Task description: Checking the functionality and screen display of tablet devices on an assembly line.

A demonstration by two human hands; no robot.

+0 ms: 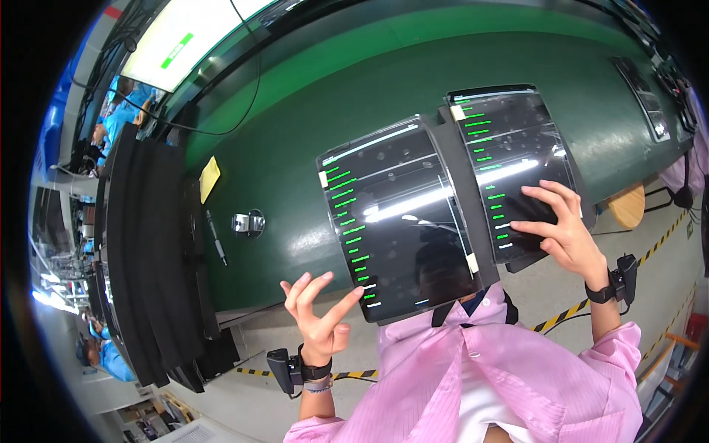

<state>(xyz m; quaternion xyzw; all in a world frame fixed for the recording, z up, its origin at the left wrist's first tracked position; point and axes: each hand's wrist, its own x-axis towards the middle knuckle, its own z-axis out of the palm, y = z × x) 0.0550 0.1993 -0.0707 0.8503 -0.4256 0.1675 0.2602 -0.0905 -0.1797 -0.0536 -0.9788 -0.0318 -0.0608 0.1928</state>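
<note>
Two black tablets with lit screens lie side by side at the near edge of the green table, each showing a column of green text lines. My left hand (pixel 316 319) is at the lower left corner of the left tablet (pixel 402 232); its index fingertip meets the screen near the bottom of the list, and the other fingers are spread. Over the lower part of the right tablet (pixel 517 148) is my right hand (pixel 565 235), fingers apart, one fingertip at the lower list lines. Neither hand holds anything. Small pale tabs stick to the tablets' edges.
On the green table (pixel 295 155) lie a yellow paper note (pixel 210 179), a pen (pixel 216 238) and a small silver object (pixel 248 223). Black stacked trays (pixel 151 258) stand left; a bright monitor (pixel 188 44) is at the far left. A dark flat device (pixel 641 100) rests far right.
</note>
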